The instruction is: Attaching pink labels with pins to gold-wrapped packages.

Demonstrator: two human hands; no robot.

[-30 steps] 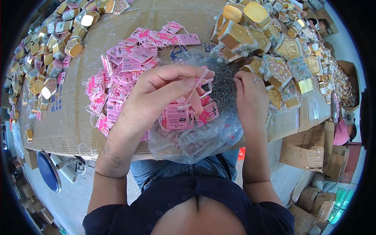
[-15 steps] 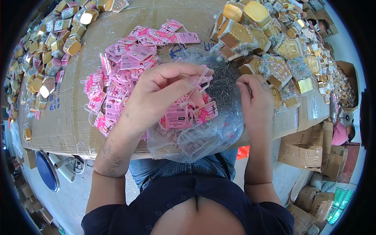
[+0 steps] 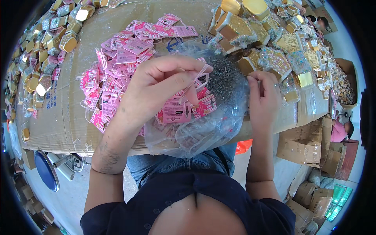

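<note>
My left hand (image 3: 154, 88) is closed, thumb and forefinger pinching a pale pink ribbon loop (image 3: 200, 75) above the plastic bag. Pink printed tags (image 3: 175, 112) with loops lie just beneath it. My right hand (image 3: 264, 94) has its thumb and forefinger pressed together beside a heap of thin metal pins (image 3: 225, 78). Whatever sits between those right fingertips is too small to make out. The pins rest on a crumpled clear plastic bag (image 3: 199, 137) at the near table edge. Left of it spreads a large pile of pink tags (image 3: 127, 56).
Gold ornaments with glittery trim (image 3: 239, 29) are heaped at the right, close to my right hand. More ornaments (image 3: 49, 64) line the left side of the cardboard-covered table (image 3: 74, 113). Below stand a blue round stool (image 3: 47, 170) and open cardboard boxes (image 3: 299, 145).
My right hand has moved slightly right, away from the pins. The left hand keeps its pinch on the ribbon loop. The whole view has shifted a little.
</note>
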